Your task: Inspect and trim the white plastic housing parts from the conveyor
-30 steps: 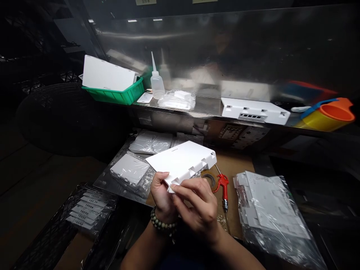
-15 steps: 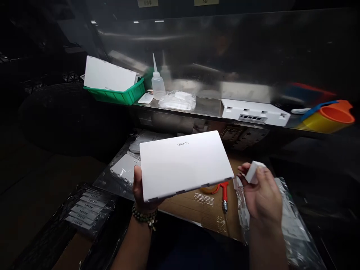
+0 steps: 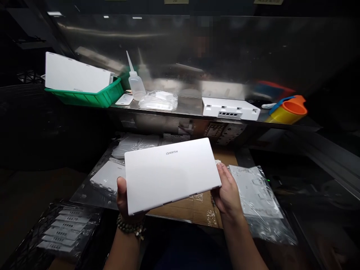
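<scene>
A flat white HUAWEI casing (image 3: 171,176) is held up in front of me, tilted, its lettering upside down from here. My left hand (image 3: 123,200) is closed around its left edge, thumb on the near left corner and the fingers hidden beneath. At the casing's right edge is my right hand (image 3: 229,191), fingers curled and partly hidden behind it. A small white block (image 3: 218,162) pokes out at those fingertips, mostly covered. Below the casing lies brown cardboard (image 3: 197,204) on the bench.
On the metal shelf (image 3: 187,114) stand a green bin (image 3: 87,98) with white casings, a squeeze bottle (image 3: 137,86), a bagged bundle (image 3: 159,100), a white unit with ports (image 3: 230,108) and coloured cups (image 3: 289,110). Plastic-wrapped panels (image 3: 255,191) lie right; bagged casings (image 3: 108,174) lie left.
My right hand, with the small white block, has moved left to the casing's right edge. The camera view has turned right. My left hand still holds the casing.
</scene>
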Action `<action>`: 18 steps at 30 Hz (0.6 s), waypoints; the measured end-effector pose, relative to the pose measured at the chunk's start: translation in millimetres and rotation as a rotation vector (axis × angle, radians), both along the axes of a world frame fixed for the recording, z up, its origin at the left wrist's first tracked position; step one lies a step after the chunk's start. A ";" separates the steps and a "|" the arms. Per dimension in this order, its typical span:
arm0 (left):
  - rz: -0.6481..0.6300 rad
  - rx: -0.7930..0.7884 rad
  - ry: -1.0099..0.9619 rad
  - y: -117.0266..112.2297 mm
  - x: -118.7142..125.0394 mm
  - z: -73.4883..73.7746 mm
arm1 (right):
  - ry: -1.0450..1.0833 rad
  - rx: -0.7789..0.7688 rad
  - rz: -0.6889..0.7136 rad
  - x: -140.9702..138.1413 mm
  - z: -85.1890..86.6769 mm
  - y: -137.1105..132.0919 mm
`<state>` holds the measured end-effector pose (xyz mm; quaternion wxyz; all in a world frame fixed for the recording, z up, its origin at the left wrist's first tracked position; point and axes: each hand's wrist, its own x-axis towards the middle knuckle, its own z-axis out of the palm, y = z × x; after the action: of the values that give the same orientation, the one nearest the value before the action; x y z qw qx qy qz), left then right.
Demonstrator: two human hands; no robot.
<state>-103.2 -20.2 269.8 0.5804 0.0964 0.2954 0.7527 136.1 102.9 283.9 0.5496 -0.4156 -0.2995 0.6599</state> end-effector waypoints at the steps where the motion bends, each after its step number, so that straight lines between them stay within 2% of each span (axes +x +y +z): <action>1: -0.006 0.001 0.002 0.1 -3.2 -1.4 | -0.008 0.006 -0.007 0.2 0.2 -0.2; 4: -0.014 -0.070 0.058 6.6 -10.8 4.7 | -0.029 0.031 0.007 2.0 1.3 -0.6; 8: 0.006 -0.319 0.224 23.9 -13.9 22.6 | -0.091 0.105 0.065 5.8 -1.4 -2.0; 11: 0.044 -0.472 0.390 29.8 -14.1 24.9 | -0.144 0.161 0.097 9.0 -7.6 -1.7; 13: 0.048 -0.449 0.480 27.4 -14.9 20.9 | -0.192 0.237 0.058 12.3 -10.4 0.8; 16: 0.064 -0.243 0.678 18.6 -17.0 15.2 | -0.249 0.389 -0.144 19.7 -7.9 6.6; 18: 0.049 -0.091 0.878 13.7 -18.3 14.8 | -0.189 0.386 -0.168 24.9 -1.8 9.9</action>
<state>-121.5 -6.5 284.6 0.3856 0.3745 0.5491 0.6400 161.0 112.8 282.1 0.6415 -0.3864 -0.4344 0.5005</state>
